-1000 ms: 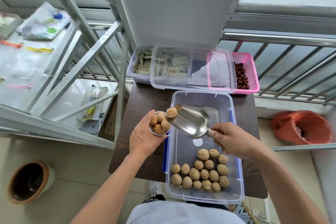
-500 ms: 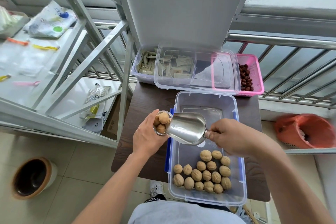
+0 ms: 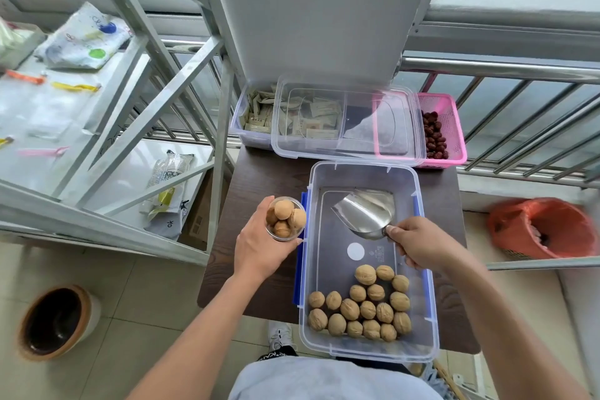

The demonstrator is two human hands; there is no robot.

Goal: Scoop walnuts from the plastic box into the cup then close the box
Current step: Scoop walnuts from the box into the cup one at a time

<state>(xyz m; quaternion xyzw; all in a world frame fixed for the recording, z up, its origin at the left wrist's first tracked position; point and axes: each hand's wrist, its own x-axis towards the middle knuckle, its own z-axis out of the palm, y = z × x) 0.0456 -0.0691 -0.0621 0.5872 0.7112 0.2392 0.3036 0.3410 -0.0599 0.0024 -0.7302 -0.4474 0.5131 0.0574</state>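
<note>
An open clear plastic box with blue side clips stands on the small dark table. Several walnuts lie at its near end. My left hand holds a small clear cup heaped with walnuts just left of the box. My right hand grips the handle of an empty steel scoop, which hangs over the bare far half of the box. The box's clear lid lies on the containers behind it.
Behind the box sit a clear tub of paper sachets and a pink basket of red dates. A metal railing runs at the right. A red-lined bin and a brown pot stand on the floor.
The scoop has emptied its last walnut into the cup and swung right, away from the cup, over the box. My left hand stays on the cup.
</note>
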